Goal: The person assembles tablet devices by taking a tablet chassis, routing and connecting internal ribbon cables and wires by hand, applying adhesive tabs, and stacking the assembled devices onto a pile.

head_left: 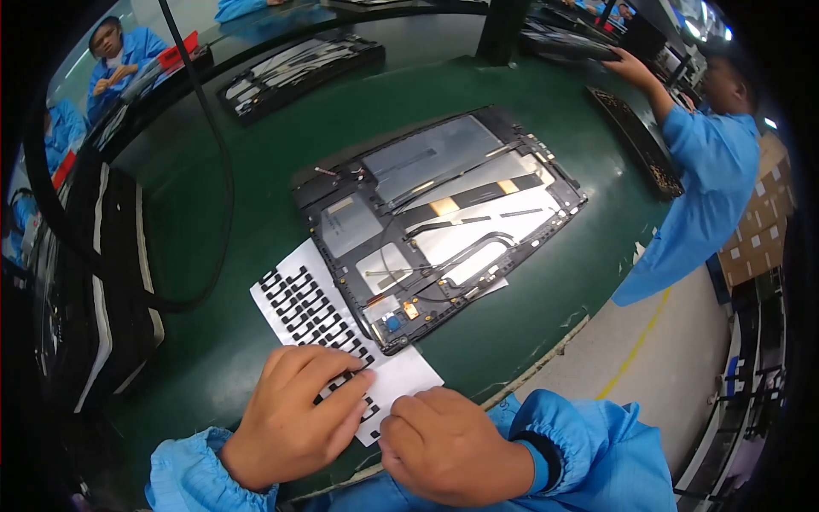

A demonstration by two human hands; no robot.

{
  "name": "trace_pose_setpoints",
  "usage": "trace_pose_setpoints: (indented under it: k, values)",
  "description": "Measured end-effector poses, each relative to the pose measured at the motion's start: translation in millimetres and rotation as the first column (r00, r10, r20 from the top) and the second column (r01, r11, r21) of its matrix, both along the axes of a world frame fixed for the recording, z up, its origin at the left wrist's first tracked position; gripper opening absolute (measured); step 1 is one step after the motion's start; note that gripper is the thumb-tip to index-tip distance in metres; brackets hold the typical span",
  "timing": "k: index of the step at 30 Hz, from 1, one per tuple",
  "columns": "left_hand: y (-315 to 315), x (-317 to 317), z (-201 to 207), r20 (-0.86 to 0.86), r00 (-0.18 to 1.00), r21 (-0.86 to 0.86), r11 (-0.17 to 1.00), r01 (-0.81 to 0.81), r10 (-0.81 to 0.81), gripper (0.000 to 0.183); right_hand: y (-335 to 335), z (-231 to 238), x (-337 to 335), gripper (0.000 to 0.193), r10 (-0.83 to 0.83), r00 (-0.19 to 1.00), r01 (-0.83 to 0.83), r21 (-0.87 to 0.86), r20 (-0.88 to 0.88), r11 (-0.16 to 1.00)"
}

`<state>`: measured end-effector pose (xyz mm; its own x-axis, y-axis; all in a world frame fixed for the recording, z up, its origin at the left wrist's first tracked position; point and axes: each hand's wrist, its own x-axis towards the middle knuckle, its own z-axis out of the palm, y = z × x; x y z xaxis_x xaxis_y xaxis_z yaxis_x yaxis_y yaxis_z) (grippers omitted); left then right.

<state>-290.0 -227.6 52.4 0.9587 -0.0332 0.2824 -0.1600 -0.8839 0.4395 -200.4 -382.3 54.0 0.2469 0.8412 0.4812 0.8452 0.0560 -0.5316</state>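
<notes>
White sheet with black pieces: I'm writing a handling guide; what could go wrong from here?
The white sheet lies partly under the opened device chassis, so tugging it might shift both. The left hand is over some black pieces and could disturb them. The blue square component near the chassis corner lies uncovered and might get bumped.

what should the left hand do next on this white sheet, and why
Perhaps lift one black piece off the white sheet: the left hand has its thumb and forefinger at the rows, and the right hand is curled by the sheet's near edge.
</notes>
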Motion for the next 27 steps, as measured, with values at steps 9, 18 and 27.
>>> trace_pose_setpoints:
  k: [9, 18, 27]
  values:
    - [-10.0, 8.8, 4.9, -0.056, 0.998, 0.05, 0.999, -0.003, 0.006, 0.031, -29.6, 7.1, 56.4, 0.011, 0.266, 0.878, -0.258, 0.075, -0.398, 0.963]
    - [-23.4, 107.9, 33.0, 0.118, 0.952, 0.044, 0.959, 0.281, -0.284, 0.025, -71.2, 17.3, 209.2, 0.004, -0.158, 0.877, 0.144, -0.067, -0.454, 0.987]
    - [-29.6, 153.0, 16.2, 0.151, 0.919, 0.033, 0.931, 0.364, -0.365, 0.023, -49.8, 10.5, 224.8, 0.003, 0.013, 0.903, -0.093, -0.167, -0.429, 0.982]
